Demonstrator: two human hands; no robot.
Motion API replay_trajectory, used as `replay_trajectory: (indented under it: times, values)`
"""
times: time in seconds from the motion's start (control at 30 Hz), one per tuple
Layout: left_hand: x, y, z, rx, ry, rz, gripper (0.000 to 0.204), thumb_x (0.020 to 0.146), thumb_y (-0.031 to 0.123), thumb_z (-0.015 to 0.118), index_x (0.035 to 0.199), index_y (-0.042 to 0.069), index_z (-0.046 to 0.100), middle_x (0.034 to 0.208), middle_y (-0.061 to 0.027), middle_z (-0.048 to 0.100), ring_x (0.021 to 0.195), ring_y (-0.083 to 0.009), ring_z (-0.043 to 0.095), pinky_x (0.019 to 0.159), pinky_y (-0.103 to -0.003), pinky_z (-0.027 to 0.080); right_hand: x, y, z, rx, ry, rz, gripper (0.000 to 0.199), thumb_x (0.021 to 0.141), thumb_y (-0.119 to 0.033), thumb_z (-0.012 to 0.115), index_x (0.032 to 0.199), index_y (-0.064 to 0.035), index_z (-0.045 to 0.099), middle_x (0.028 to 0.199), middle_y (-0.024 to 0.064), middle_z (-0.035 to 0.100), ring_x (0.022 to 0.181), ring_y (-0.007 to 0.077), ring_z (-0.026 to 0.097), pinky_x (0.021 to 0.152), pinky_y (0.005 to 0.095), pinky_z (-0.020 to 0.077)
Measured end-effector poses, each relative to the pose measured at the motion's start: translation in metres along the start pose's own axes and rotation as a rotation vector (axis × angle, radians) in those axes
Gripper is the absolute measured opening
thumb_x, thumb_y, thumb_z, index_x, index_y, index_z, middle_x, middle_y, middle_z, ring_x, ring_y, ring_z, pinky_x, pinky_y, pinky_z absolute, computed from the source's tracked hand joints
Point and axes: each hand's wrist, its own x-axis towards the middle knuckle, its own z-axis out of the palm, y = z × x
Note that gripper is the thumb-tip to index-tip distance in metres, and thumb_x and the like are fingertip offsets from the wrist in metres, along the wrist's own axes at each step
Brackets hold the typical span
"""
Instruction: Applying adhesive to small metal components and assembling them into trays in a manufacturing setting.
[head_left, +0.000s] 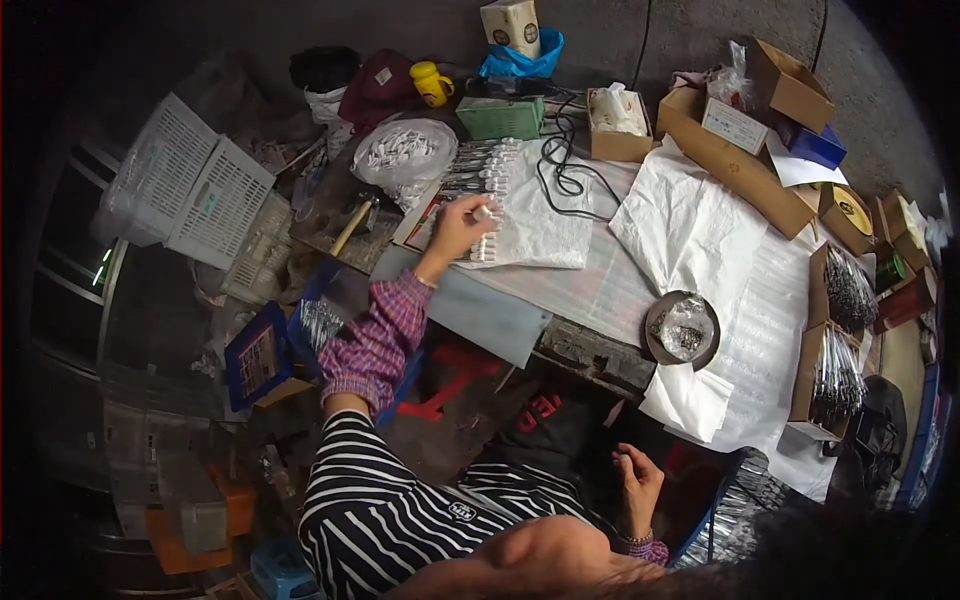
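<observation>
My left hand [458,238] reaches over a row of slim metal pieces with white ends [492,178], laid side by side on a white sheet [548,228]. Its thumb and fingers are pinched together at a small white piece [484,213], partly hidden by the fingers. Lower down, above my lap and away from the table, my right hand [640,488] is raised with its fingers curled in. Whatever it may hold is too small to make out. A clear plastic bag of small white pieces [405,152] sits just beyond my left hand.
A round dish with a plastic bag [688,330] stands near the table's front edge. Cardboard boxes of metal pieces [838,375] line the right side. A black cable [565,175] loops across the sheet. Left lie a wooden-handled tool [352,228] and white plastic baskets [222,200].
</observation>
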Motion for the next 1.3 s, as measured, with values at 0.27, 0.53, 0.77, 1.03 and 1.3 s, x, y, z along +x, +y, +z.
replay_trajectory:
  times: [0.27, 0.53, 0.77, 1.03, 1.3]
  values:
    - [0.041, -0.045, -0.015, 0.443, -0.040, 0.166, 0.026, 0.067, 0.004, 0.069, 0.092, 0.002, 0.066, 0.078, -0.0136, 0.059, 0.069, -0.0291, 0.058, 0.065, -0.036, 0.046, 0.003, 0.003, 0.002, -0.066, 0.018, 0.010, 0.017, 0.085, -0.005, 0.057, 0.097, 0.0054, 0.065, 0.083, 0.0100, 0.068, 0.076, 0.0130, 0.063, 0.069, 0.0229, 0.0481]
    - [0.050, -0.047, -0.008, 0.507, -0.046, 0.209, 0.022, 0.070, 0.005, 0.068, 0.092, 0.002, 0.065, 0.078, -0.0110, 0.058, 0.064, -0.0259, 0.056, 0.060, -0.034, 0.044, 0.009, 0.009, 0.001, -0.120, 0.039, 0.055, 0.015, 0.086, -0.005, 0.057, 0.092, 0.0059, 0.065, 0.079, 0.0077, 0.068, 0.070, 0.0103, 0.061, 0.065, 0.0215, 0.0476]
    - [0.059, -0.059, -0.011, 0.395, -0.050, 0.156, 0.023, 0.070, 0.002, 0.064, 0.093, 0.002, 0.063, 0.083, -0.0105, 0.060, 0.064, -0.0228, 0.057, 0.060, -0.032, 0.045, 0.009, 0.014, 0.002, -0.127, 0.045, 0.058, 0.016, 0.087, -0.007, 0.057, 0.087, 0.0064, 0.065, 0.075, 0.0059, 0.066, 0.065, 0.0089, 0.059, 0.061, 0.0213, 0.0470]
    - [0.050, -0.043, -0.024, 0.263, -0.061, 0.124, 0.026, 0.070, 0.004, 0.066, 0.094, 0.003, 0.059, 0.085, -0.0074, 0.060, 0.068, -0.0175, 0.057, 0.062, -0.029, 0.046, 0.011, 0.008, 0.005, -0.071, 0.055, 0.075, 0.016, 0.087, -0.008, 0.057, 0.087, 0.0066, 0.065, 0.075, 0.0057, 0.066, 0.064, 0.0089, 0.058, 0.060, 0.0213, 0.0471]
    - [0.035, -0.033, -0.022, 0.339, -0.148, 0.267, 0.022, 0.074, 0.003, 0.065, 0.096, 0.006, 0.067, 0.088, -0.0079, 0.058, 0.080, -0.0240, 0.059, 0.070, -0.031, 0.047, 0.012, 0.011, 0.005, -0.036, 0.058, 0.064, 0.017, 0.087, -0.007, 0.057, 0.091, 0.0069, 0.064, 0.076, 0.0077, 0.066, 0.064, 0.0101, 0.060, 0.060, 0.0215, 0.0480]
